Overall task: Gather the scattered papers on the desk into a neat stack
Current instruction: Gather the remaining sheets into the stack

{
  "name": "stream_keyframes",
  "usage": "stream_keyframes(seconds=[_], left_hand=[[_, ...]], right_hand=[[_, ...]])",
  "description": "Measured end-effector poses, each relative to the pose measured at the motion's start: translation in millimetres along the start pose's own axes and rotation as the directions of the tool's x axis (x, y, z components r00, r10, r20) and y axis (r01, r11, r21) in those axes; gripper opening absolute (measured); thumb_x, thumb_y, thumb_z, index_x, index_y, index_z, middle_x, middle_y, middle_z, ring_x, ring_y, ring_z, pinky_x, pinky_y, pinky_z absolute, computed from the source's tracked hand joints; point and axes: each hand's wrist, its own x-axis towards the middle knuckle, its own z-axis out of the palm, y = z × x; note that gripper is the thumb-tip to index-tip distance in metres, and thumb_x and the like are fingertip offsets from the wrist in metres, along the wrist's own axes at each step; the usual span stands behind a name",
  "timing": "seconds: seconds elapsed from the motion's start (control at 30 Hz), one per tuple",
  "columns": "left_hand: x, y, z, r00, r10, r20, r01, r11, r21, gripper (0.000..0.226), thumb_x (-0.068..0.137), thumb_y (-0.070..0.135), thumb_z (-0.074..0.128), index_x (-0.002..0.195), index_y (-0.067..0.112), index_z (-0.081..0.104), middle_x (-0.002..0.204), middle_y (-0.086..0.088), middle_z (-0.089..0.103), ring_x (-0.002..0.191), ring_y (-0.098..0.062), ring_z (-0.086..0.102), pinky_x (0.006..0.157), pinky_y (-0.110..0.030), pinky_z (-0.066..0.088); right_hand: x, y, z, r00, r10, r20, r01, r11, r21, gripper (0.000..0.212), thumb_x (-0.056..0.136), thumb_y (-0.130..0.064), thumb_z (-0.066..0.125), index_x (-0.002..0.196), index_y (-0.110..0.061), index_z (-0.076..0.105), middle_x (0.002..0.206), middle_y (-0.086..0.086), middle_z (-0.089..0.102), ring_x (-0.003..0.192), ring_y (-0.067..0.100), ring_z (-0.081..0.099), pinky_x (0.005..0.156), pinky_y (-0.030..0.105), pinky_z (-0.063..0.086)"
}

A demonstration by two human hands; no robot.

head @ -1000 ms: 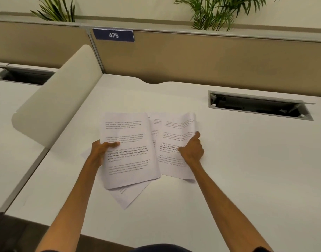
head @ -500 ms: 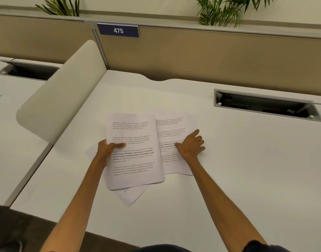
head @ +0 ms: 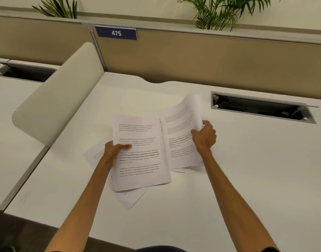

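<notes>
- The left hand [head: 112,150] grips the left edge of a stack of printed papers [head: 139,153], with the thumb on top of the page and the other fingers hidden under it.
- The right hand [head: 204,136] pinches the right edge of a second bundle of sheets [head: 179,139]; its upper part curls up from the white bench [head: 247,170].
- Two loose sheets [head: 130,199] lie under the left stack, and their corners stick out.

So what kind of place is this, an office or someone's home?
Most likely an open-plan office. A tan partition backs the white desk and carries a numbered sign reading 475. The desk has a built-in cable tray, and a curved divider separates it from the neighbouring desk.
</notes>
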Motion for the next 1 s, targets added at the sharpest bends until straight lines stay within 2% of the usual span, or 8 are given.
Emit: stream_keyframes(seconds=[0.17,0.3,0.47,0.57,0.67,0.8,0.87,1.0], left_hand=[[6,-3,19,0.993,-0.092,0.07,0.089,0.995,0.043,0.048,0.069,-0.002,0.083,0.116,0.002,0.071,0.11,-0.02,0.075,0.094,-0.039,0.074,0.085,-0.055,0.059],[9,-1,41,0.991,-0.133,0.02,0.132,0.989,0.064,0.036,0.074,0.012,0.085,0.107,0.005,0.073,0.102,-0.016,0.077,0.081,-0.027,0.076,0.066,-0.036,0.062],[6,6,60,0.971,-0.2,0.131,0.216,0.969,-0.117,0.067,0.097,0.068,0.032,0.118,0.014,0.066,0.104,-0.013,0.073,0.092,-0.03,0.07,0.073,-0.037,0.056],[10,4,64,0.955,-0.165,0.247,0.218,0.954,-0.204,0.083,0.093,0.077,0.019,0.121,0.016,0.068,0.107,-0.014,0.076,0.091,-0.032,0.073,0.071,-0.037,0.059],[10,6,74,0.961,-0.114,0.253,0.162,0.97,-0.179,0.071,0.093,0.07,0.04,0.132,0.014,0.063,0.122,-0.014,0.071,0.107,-0.033,0.07,0.091,-0.043,0.056],[6,-9,82,0.991,-0.027,0.128,0.027,1.0,0.0,0.036,0.082,0.031,0.081,0.112,0.015,0.07,0.11,-0.012,0.077,0.081,-0.018,0.078,0.061,-0.029,0.061],[3,-17,83,0.99,0.036,0.137,-0.031,0.999,-0.041,0.031,0.08,0.007,0.081,0.109,0.012,0.071,0.112,-0.017,0.075,0.081,-0.022,0.078,0.061,-0.032,0.062],[-4,-6,79,0.968,0.138,0.209,-0.13,0.99,-0.055,0.037,0.076,0.013,0.085,0.111,0.014,0.072,0.109,-0.013,0.077,0.092,-0.031,0.077,0.067,-0.039,0.063]], right_hand=[[11,-33,-61,0.995,-0.079,0.067,0.049,0.926,0.373,0.046,0.075,-0.019,0.084,0.114,-0.006,0.063,0.109,0.009,0.072,0.083,0.022,0.073,0.075,0.033,0.061],[20,-41,-93,0.969,-0.082,0.234,-0.091,0.759,0.644,0.048,0.069,-0.006,0.087,0.112,-0.003,0.065,0.099,0.009,0.076,0.067,0.015,0.076,0.055,0.026,0.059],[19,-10,-65,0.953,0.023,0.302,-0.221,0.735,0.641,0.057,0.067,0.0,0.087,0.118,0.0,0.061,0.102,0.015,0.074,0.064,0.014,0.074,0.056,0.027,0.06],[8,22,-26,0.962,0.077,0.262,-0.193,0.869,0.455,0.056,0.072,-0.011,0.086,0.121,0.0,0.061,0.114,0.019,0.07,0.094,0.029,0.071,0.084,0.042,0.059],[-12,44,9,0.965,-0.001,0.263,-0.063,0.97,0.234,0.042,0.086,-0.019,0.075,0.122,-0.002,0.062,0.118,0.018,0.069,0.107,0.032,0.066,0.095,0.037,0.051],[-32,56,35,0.945,-0.078,0.318,0.055,0.995,0.079,0.039,0.091,-0.016,0.067,0.127,-0.004,0.06,0.122,0.014,0.067,0.11,0.027,0.064,0.088,0.024,0.042],[-34,59,40,0.945,-0.081,0.317,0.06,0.995,0.076,0.04,0.09,-0.015,0.068,0.127,-0.005,0.06,0.121,0.012,0.067,0.11,0.026,0.064,0.086,0.022,0.041],[-19,55,31,0.941,0.026,0.336,-0.114,0.963,0.244,0.057,0.084,-0.031,0.077,0.132,-0.013,0.054,0.123,0.005,0.062,0.111,0.021,0.06,0.092,0.029,0.045]])
